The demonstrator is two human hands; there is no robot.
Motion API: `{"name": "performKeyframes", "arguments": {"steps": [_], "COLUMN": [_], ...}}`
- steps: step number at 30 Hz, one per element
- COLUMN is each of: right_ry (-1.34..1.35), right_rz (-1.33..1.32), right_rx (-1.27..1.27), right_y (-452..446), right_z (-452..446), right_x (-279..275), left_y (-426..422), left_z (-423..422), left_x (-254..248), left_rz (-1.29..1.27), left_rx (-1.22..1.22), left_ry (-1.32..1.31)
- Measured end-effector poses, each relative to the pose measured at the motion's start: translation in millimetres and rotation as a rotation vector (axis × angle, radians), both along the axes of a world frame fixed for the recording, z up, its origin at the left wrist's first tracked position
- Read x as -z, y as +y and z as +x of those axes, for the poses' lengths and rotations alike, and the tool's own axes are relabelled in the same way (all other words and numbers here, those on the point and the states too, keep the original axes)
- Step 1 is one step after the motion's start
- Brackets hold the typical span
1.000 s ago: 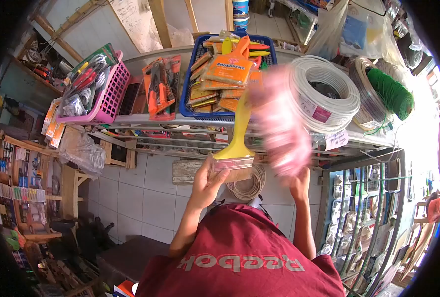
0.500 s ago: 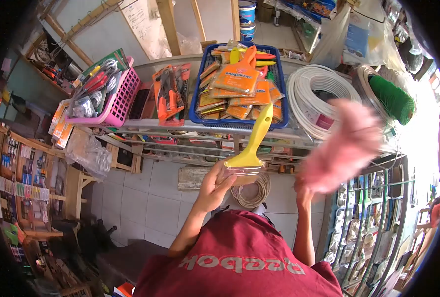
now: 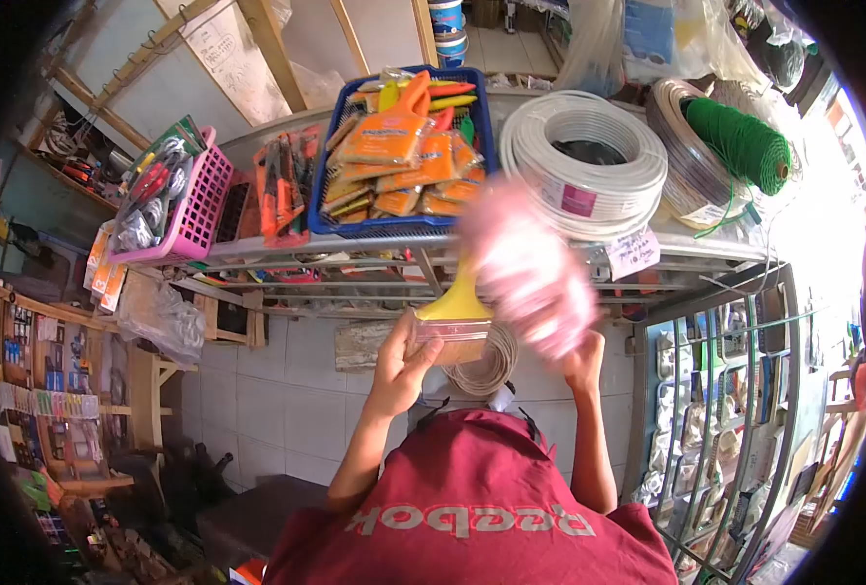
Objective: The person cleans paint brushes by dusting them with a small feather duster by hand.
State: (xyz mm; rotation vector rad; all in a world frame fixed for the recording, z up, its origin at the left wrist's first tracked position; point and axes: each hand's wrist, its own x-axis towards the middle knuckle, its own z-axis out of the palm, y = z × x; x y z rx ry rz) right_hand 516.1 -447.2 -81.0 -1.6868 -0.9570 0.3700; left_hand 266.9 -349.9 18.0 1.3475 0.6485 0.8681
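Note:
My left hand (image 3: 397,369) is closed around the bristle end of a wide paintbrush (image 3: 458,301) with a yellow handle. Clear wrapping seems to cover its brown bristles. In my right hand (image 3: 581,363) is a pink cloth (image 3: 532,273), smeared by motion. The cloth hides the upper part of the brush handle; whether the two touch I cannot tell. Just beyond, a blue basket (image 3: 353,228) on the counter holds several packed paintbrushes (image 3: 386,138) with orange labels.
Along the glass counter stand a pink basket (image 3: 197,209) of cables, orange-handled tools (image 3: 283,185), coiled white cable (image 3: 630,161) and a green cord roll (image 3: 745,144). A rope coil (image 3: 486,369) lies on the tiled floor. A display case (image 3: 720,409) stands at the right.
The pink cloth has swung leftward with my right hand, from beside the cable coil to over the brush handle. My left hand keeps hold of the paintbrush. The view has shifted slightly.

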Motion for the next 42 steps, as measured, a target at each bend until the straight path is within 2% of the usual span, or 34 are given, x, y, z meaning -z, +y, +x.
{"name": "performKeyframes", "arguments": {"steps": [1,2,3,5,7,9,10,11,13,14,16,17,18,21,23,24,26,27,28,31,35,36,37,39,41,42], "right_ry": [0.158,0.368,0.396,-0.161,-0.31,-0.151,0.065,0.331,0.394,0.34,-0.01,-0.106,-0.071,0.263,-0.454,-0.232,-0.09,-0.17,-0.172,0.222,-0.063,-0.363,-0.249,0.026,0.192,0.009], "right_rz": [0.161,-0.036,-0.275,0.138,-0.215,-0.323,-0.2,0.09,0.125,-0.148,-0.054,-0.318,-0.675,-0.026,0.06,0.074,-0.126,-0.342,-0.462,0.024,0.064,-0.219,-0.24,-0.123,-0.035,0.12], "right_rx": [0.092,0.005,0.058,0.046,-0.293,-0.148,-0.121,-0.05,-0.017,-0.004,-0.048,-0.25,-0.344,-0.2,-0.236,-0.171,-0.209,-0.311,-0.233,-0.056,-0.207,-0.238,-0.183,-0.065,-0.111,-0.085], "right_y": [-2.1,-21.1,-25.0,-25.2,-30.6,-26.8,-22.3,-22.5,-33.3,-40.1,-34.9,-42.6,-30.7,-38.1,-41.5,-40.0,-40.1,-34.0,-29.3,-29.7,-30.3,-35.1,-33.6,-39.3,-43.4,-38.4], "right_z": [3.2,24.2,29.3,37.7,46.7,48.0,46.4,36.8,42.7,50.7,34.1,44.0,44.3,40.9,57.6,50.5,54.6,61.8,57.5,52.0,64.3,70.8,65.4,79.7,79.7,75.0], "right_x": [2.4,35.1,33.3,48.8,14.1,8.5,8.8,4.5,58.3,80.0,33.6,30.6,-8.5,18.8,42.5,51.3,59.7,30.5,8.5,15.4,18.8,12.4,-1.2,59.8,67.2,64.0], "left_y": [-4.6,-9.1,-13.7,-25.9,-38.2,-38.7,-37.2,-34.6,-31.6,-30.5,-28.8,-30.0,-31.4,-27.6,-29.7,-31.8,-33.4,-33.5,-33.8,-30.8,-28.1,-28.2,-27.1,-18.9,-21.8,-23.5], "left_z": [4.4,9.3,14.0,23.9,36.0,37.0,36.0,35.3,33.9,34.6,46.5,49.8,52.0,51.3,54.3,54.2,55.3,55.3,55.3,48.4,56.9,57.3,58.6,62.7,66.2,65.7], "left_x": [1.6,2.9,4.1,11.8,21.7,22.4,18.6,16.7,17.0,17.4,10.2,11.6,12.6,21.2,20.9,20.8,21.1,21.7,22.3,22.0,14.7,20.3,22.7,15.8,9.6,6.9], "left_rz": [-0.011,-0.02,-0.029,-0.068,-0.127,-0.054,-0.051,-0.042,-0.007,0.013,0.072,0.045,0.019,0.052,0.009,0.014,0.033,0.036,0.037,0.045,0.07,0.092,0.113,0.138,0.093,0.129], "left_rx": [0.009,0.017,0.024,-0.008,-0.07,-0.089,-0.081,-0.071,-0.077,-0.088,-0.139,-0.148,-0.158,-0.112,-0.116,-0.107,-0.095,-0.101,-0.108,-0.083,-0.054,-0.07,-0.089,-0.053,-0.055,-0.058], "left_ry": [0.006,0.011,0.018,-0.006,-0.096,0.005,0.034,0.057,0.058,0.053,0.033,0.007,-0.017,0.014,0.01,0.021,0.037,0.031,0.022,0.08,0.012,-0.014,-0.04,0.061,0.079,0.129]}}
